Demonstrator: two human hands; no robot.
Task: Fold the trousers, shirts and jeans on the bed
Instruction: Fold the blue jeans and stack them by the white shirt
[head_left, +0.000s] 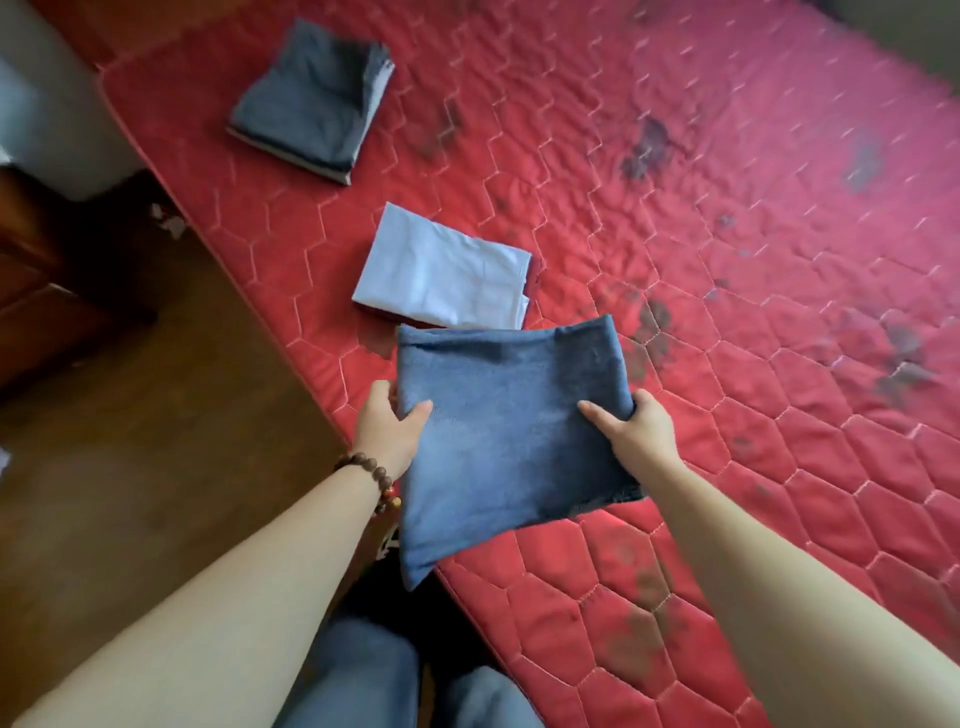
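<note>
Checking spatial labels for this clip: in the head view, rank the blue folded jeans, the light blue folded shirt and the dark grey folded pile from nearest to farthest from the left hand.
1. Blue folded jeans: gripped by the left hand at their left edge.
2. Light blue folded shirt: on the red mattress, just beyond the jeans.
3. Dark grey folded pile: farthest, near the mattress's far left corner.

Setting: a bedroom in a home. Evidence — a bed (727, 260) with a red quilted cover stitched in hexagons, dark stains scattered over it; brown wooden floor (156, 415) alongside; dark wooden furniture (41, 270) at the left edge; folded clothes laid out on the cover — a grey pile (311, 98) and a pale blue piece (441, 273).
</note>
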